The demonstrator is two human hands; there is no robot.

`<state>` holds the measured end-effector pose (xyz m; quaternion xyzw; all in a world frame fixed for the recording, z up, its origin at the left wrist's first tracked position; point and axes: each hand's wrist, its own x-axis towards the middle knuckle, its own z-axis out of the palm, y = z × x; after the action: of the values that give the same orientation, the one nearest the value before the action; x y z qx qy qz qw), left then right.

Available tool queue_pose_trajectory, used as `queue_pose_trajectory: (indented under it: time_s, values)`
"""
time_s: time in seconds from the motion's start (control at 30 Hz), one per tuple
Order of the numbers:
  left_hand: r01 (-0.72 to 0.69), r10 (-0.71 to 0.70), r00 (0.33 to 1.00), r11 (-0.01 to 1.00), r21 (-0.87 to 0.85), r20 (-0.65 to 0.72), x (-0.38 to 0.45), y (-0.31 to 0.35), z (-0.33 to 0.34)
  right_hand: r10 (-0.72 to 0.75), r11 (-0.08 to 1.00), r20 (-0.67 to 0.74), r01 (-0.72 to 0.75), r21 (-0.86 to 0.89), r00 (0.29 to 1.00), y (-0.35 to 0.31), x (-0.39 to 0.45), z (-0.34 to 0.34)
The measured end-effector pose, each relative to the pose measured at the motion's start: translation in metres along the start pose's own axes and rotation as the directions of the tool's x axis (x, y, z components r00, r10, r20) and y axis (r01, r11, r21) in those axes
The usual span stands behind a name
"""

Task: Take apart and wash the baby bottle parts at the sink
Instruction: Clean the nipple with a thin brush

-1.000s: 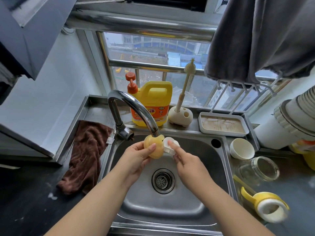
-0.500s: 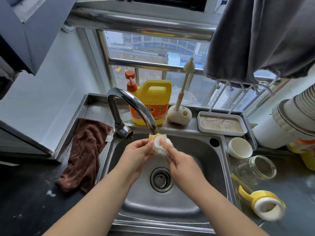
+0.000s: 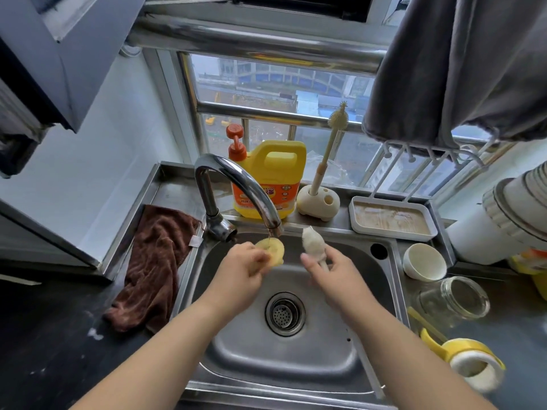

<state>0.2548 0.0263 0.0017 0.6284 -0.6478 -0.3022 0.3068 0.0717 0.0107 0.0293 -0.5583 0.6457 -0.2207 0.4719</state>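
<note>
Over the steel sink, my left hand grips a small round yellow bottle part just under the tap spout, where a thin stream of water falls on it. My right hand holds a white bristle brush by its handle, head pointing up, a short way right of the yellow part and apart from it. On the counter at the right lie the clear glass bottle body on its side, a white cup-shaped cap and a yellow handled collar.
A yellow detergent jug, a long bottle brush in its cream stand and a white tray line the ledge behind the sink. A brown cloth hangs over the left rim. Grey fabric hangs overhead at the right.
The brush was pressed against the yellow part; my right hand has pulled it away to the right and turned it upright. My left hand keeps the part under the tap.
</note>
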Motion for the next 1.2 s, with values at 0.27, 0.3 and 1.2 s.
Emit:
queue_pose_trajectory:
  time_s: [0.27, 0.3, 1.2]
  values:
    - [-0.110, 0.108, 0.994, 0.984, -0.139, -0.020, -0.015, -0.009, 0.003, 0.083, 0.982, 0.102, -0.099, 0.160, 0.991, -0.011, 0.013, 0.022]
    - [-0.022, 0.017, 1.000, 0.968, -0.251, -0.022, -0.017, -0.007, 0.001, 0.083, 0.979, 0.097, -0.099, 0.176, 0.992, -0.011, 0.013, 0.023]
    - [0.437, -0.347, 0.888, 0.432, -0.789, 0.302, 0.006, 0.017, -0.010, -0.349, 0.480, 0.266, 0.415, -0.773, 0.898, -0.022, -0.012, 0.016]
